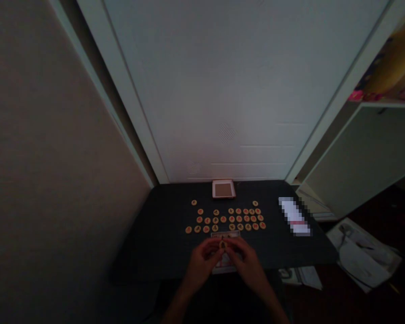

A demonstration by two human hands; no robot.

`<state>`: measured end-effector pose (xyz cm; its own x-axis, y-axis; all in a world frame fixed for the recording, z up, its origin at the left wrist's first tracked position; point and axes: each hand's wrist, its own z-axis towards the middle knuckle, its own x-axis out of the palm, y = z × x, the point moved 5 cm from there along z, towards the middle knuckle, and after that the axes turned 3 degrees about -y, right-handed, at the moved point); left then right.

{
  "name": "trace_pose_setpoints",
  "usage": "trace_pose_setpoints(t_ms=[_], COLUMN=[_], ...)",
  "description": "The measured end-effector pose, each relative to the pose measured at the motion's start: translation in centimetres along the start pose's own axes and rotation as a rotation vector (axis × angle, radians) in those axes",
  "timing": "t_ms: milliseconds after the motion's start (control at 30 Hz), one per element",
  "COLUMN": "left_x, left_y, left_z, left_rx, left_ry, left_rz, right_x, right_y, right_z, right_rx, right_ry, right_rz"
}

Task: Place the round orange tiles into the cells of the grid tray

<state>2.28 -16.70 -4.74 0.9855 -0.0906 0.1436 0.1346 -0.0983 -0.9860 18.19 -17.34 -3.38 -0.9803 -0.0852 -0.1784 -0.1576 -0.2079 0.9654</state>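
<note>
Over an open box point(234, 234) near the table's front edge, my two hands meet fingertip to fingertip. Between them is a round xiangqi piece point(222, 245) with a dark mark, face toward me. My left hand point(205, 256) pinches it from the left, fingers curled. From the other side, my right hand point(242, 254) closes on the same piece. Other pieces lie in the box, partly hidden by my fingers. Just beyond it, several xiangqi pieces point(223, 219) with red or dark characters lie face up in loose rows.
At the back of the dark table point(155, 243) stands a shallow box lid point(223, 190), against a white door point(222, 90). A pixelated white object point(294, 217) lies on the right side. Papers and a white bag-like thing point(364, 256) are on the floor at right.
</note>
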Motion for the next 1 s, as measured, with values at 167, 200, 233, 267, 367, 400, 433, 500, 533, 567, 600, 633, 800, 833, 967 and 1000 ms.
trace_pose_setpoints(t_ms=[167,200,233,267,367,400,433,500,533,567,600,633,800,833,967,1000], left_x=[-0.2,-0.3,-0.3,-0.3,-0.3,-0.3,-0.2,-0.1,-0.1,-0.1,-0.1,-0.1,0.0,0.0,0.0,0.1], left_y=[0.0,0.1,0.1,0.0,-0.2,-0.3,-0.4,-0.6,-0.7,-0.7,-0.7,-0.7,-0.5,-0.5,-0.6,-0.6], left_z=[0.1,0.2,0.2,0.2,0.1,0.1,0.1,0.0,-0.1,-0.1,-0.1,-0.1,-0.1,-0.1,-0.2,-0.2], left_rx=[0.004,0.0,-0.003,-0.004,0.0,-0.003,-0.005,-0.013,-0.018,-0.023,-0.026,-0.027,-0.022,-0.021,-0.029,-0.035], left_ry=[-0.027,-0.035,-0.042,-0.044,-0.043,-0.043,-0.04,-0.026,-0.02,-0.016,-0.016,-0.017,0.04,0.048,0.052,0.054], left_rz=[0.032,0.037,0.042,0.046,0.055,0.06,0.064,0.068,0.066,0.064,0.064,0.065,0.037,0.026,0.014,0.018], right_x=[0.2,0.2,0.3,0.3,0.5,0.5,0.5,0.4,0.4,0.4,0.3,0.3,0.3,0.3,0.2,0.2], right_y=[0.5,0.5,0.5,0.5,0.3,0.2,0.1,0.0,-0.1,-0.1,-0.2,-0.2,-0.5,-0.6,-0.4,-0.3], right_z=[-0.1,-0.2,-0.2,-0.3,-0.4,-0.4,-0.4,-0.4,-0.4,-0.4,-0.4,-0.4,-0.3,-0.3,-0.3,-0.3], right_rx=[0.009,0.013,0.017,0.022,0.03,0.03,0.03,0.029,0.029,0.031,0.033,0.035,0.036,0.039,0.06,0.062], right_ry=[0.027,0.022,0.014,0.007,-0.004,-0.007,-0.012,-0.025,-0.03,-0.036,-0.039,-0.04,-0.045,-0.045,-0.04,-0.039], right_rz=[0.007,0.011,0.015,0.017,0.009,0.004,-0.001,-0.003,-0.002,0.0,0.0,0.0,0.015,0.02,0.054,0.064])
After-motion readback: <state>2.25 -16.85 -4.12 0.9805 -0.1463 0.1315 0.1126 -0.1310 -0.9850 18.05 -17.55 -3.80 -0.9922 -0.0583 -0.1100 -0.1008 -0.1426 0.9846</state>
